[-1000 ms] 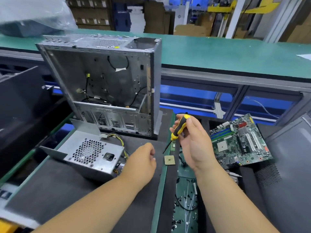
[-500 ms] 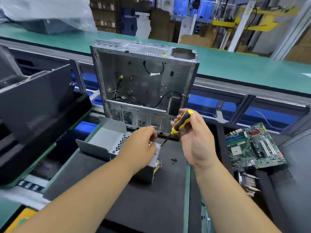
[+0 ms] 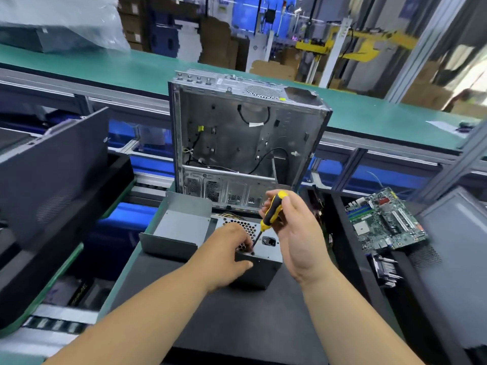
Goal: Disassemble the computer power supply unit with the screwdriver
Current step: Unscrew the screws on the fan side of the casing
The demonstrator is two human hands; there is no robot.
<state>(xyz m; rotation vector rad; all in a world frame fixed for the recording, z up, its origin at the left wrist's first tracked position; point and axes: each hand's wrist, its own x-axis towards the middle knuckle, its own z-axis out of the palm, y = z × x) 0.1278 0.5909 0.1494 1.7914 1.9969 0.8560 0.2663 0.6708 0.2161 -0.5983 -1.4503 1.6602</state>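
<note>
The grey metal power supply unit (image 3: 264, 250) lies on a dark mat, with its perforated fan grille and socket facing up. My left hand (image 3: 226, 255) grips its near edge, thumb on the front wall and fingers over the grille. A yellow-and-black screwdriver (image 3: 271, 213) is held by my right hand (image 3: 295, 233), fingers curled round the handle. The tip slants down to a screw at the unit's near top edge, right beside my left fingers. A bent grey cover panel (image 3: 181, 227) lies against the unit's left side.
An empty upright computer case (image 3: 245, 143) stands just behind the unit. A green motherboard (image 3: 384, 222) lies to the right on a black tray, with a heatsink (image 3: 386, 270) below it. Dark panels (image 3: 52, 175) lean at the left. A green conveyor (image 3: 131, 67) runs behind.
The view has shifted left, so the unit sits in the middle. My left hand has settled onto the unit. My right hand brought the screwdriver tip down to the unit's top edge.
</note>
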